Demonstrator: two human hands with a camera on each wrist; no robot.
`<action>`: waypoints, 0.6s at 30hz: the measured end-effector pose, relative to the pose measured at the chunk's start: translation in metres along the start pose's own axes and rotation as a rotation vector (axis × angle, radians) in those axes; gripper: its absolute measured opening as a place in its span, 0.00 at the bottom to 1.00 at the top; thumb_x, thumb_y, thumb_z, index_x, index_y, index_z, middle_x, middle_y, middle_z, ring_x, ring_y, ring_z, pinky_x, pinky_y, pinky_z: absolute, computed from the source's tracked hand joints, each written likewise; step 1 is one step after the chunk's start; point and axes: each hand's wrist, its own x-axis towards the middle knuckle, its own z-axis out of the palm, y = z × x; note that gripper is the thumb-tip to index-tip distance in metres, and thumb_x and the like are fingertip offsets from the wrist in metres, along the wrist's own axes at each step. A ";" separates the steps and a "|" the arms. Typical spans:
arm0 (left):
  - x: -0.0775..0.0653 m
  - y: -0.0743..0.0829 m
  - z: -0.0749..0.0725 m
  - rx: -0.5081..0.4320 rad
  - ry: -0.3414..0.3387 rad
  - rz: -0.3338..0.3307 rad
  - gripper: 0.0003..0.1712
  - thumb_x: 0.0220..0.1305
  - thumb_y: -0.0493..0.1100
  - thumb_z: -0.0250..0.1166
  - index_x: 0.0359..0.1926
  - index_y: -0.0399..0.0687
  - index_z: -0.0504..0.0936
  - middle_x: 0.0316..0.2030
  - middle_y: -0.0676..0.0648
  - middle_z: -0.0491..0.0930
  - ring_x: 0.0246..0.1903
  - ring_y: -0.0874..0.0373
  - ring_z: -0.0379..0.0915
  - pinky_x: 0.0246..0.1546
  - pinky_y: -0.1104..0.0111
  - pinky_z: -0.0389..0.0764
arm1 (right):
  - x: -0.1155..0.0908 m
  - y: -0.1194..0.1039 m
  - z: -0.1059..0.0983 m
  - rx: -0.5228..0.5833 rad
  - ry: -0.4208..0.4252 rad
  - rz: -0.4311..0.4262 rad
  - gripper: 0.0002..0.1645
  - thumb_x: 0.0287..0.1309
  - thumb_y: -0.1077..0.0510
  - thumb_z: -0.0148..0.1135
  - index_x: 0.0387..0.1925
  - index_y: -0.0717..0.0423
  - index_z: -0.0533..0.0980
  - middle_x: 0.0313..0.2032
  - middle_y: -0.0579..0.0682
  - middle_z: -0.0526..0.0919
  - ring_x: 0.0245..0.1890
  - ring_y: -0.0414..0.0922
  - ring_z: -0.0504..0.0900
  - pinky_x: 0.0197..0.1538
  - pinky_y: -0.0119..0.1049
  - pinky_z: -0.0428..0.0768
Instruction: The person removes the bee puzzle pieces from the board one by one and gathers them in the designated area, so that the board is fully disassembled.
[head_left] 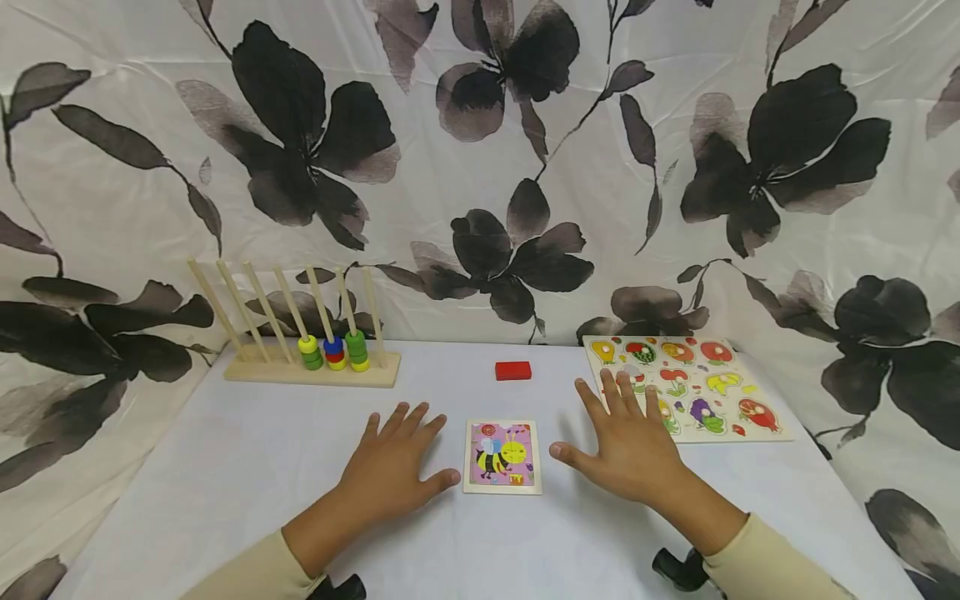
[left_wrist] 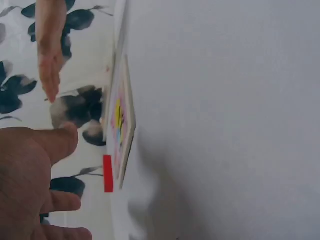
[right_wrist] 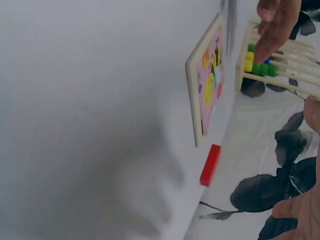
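A small square bee puzzle (head_left: 502,457) with a pale wooden frame lies flat between the two hands. My left hand (head_left: 393,462) is spread on its left side, thumb close to the frame, holding nothing. On the other side my right hand (head_left: 630,442) is spread too, with its fingertips over the near left part of a fruit puzzle board (head_left: 720,417), which it partly hides. Beyond the bee puzzle sits a red block (head_left: 513,371). The right wrist view shows the bee puzzle (right_wrist: 210,82) from the side, the red block (right_wrist: 210,165) beside it.
At the back left stands a wooden peg rack (head_left: 311,375) with upright rods; three carry green, yellow, blue and red rings. A white cloth (head_left: 247,467) covers the table. Behind it hangs a flower-printed curtain (head_left: 375,217). Black straps (head_left: 678,571) show at the wrists.
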 end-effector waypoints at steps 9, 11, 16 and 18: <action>-0.005 0.009 0.014 -0.112 -0.090 0.125 0.32 0.66 0.56 0.69 0.67 0.50 0.79 0.69 0.41 0.71 0.72 0.37 0.60 0.69 0.40 0.61 | 0.007 -0.008 0.013 0.067 0.047 -0.048 0.59 0.58 0.19 0.55 0.76 0.54 0.64 0.75 0.65 0.61 0.76 0.66 0.55 0.73 0.64 0.53; -0.007 0.011 0.017 -0.121 -0.123 0.158 0.32 0.67 0.57 0.68 0.68 0.52 0.78 0.70 0.41 0.70 0.73 0.37 0.58 0.69 0.40 0.60 | 0.009 -0.009 0.016 0.076 0.059 -0.055 0.57 0.58 0.20 0.56 0.75 0.54 0.65 0.73 0.64 0.65 0.74 0.66 0.59 0.72 0.64 0.57; -0.014 0.015 0.023 -0.091 -0.199 0.232 0.33 0.70 0.62 0.64 0.71 0.57 0.75 0.75 0.45 0.64 0.75 0.40 0.52 0.70 0.41 0.58 | 0.013 -0.012 0.022 0.104 0.072 -0.081 0.51 0.60 0.27 0.62 0.73 0.55 0.68 0.69 0.61 0.72 0.70 0.63 0.68 0.67 0.62 0.67; -0.017 0.018 0.024 -0.074 -0.227 0.257 0.34 0.70 0.63 0.62 0.72 0.59 0.74 0.76 0.47 0.61 0.76 0.41 0.50 0.70 0.41 0.58 | 0.015 -0.014 0.025 0.121 0.066 -0.090 0.48 0.61 0.30 0.64 0.72 0.55 0.70 0.67 0.60 0.74 0.69 0.61 0.69 0.66 0.60 0.70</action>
